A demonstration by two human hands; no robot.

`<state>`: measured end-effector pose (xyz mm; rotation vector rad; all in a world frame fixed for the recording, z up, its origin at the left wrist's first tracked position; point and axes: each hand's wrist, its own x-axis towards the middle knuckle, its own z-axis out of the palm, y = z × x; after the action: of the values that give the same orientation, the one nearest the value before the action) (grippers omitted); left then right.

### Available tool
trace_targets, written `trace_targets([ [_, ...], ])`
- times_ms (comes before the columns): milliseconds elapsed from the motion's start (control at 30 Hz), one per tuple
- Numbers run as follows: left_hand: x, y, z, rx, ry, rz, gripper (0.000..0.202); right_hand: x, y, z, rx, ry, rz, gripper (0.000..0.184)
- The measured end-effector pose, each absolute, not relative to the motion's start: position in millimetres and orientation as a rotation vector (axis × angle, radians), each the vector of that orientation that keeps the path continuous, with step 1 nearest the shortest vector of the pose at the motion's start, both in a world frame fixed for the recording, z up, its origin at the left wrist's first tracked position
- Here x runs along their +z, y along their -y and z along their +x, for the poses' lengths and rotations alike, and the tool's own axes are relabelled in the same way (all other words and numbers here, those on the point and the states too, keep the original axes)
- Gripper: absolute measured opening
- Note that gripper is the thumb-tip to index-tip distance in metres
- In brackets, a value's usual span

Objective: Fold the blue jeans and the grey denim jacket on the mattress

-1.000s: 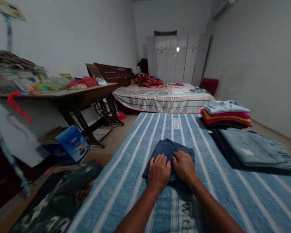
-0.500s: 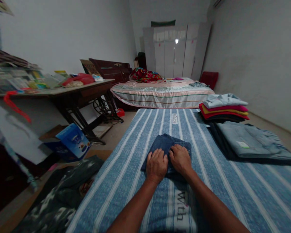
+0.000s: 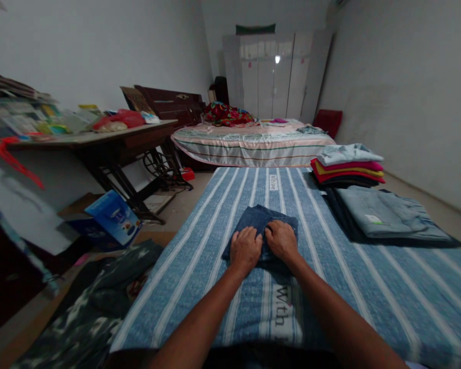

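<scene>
Blue striped cloth [image 3: 200, 246] lies before us. On its right sit folded grey clothes [image 3: 392, 212] and a bright pile [image 3: 348, 166]. Folded dark denim [image 3: 262, 216] lies near the middle. Our left hand [image 3: 246, 248] rests on it, fingers close together; our right hand [image 3: 282, 240] has curled fingers, and we cannot tell if they pinch.

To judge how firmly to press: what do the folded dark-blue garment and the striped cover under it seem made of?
Folded dark-blue garment: probably denim, matte, judging by its uneven indigo colour and thick folds.
Striped cover: woven-looking cloth, matte, with flecked blue between pale stripes; fibre unclear.
</scene>
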<state>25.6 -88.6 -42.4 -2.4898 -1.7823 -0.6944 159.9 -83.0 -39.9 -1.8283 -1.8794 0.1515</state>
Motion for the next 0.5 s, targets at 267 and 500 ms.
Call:
trace_targets([
  [267,-9,77,36,-0.491,1.859,-2.604,0.025,-41,81,163,0.179,1.873,-1.829,0.026],
  [500,-20,63,57,-0.584,1.827,-2.681,0.036,-41,82,162,0.2,1.839,-1.831,0.032],
])
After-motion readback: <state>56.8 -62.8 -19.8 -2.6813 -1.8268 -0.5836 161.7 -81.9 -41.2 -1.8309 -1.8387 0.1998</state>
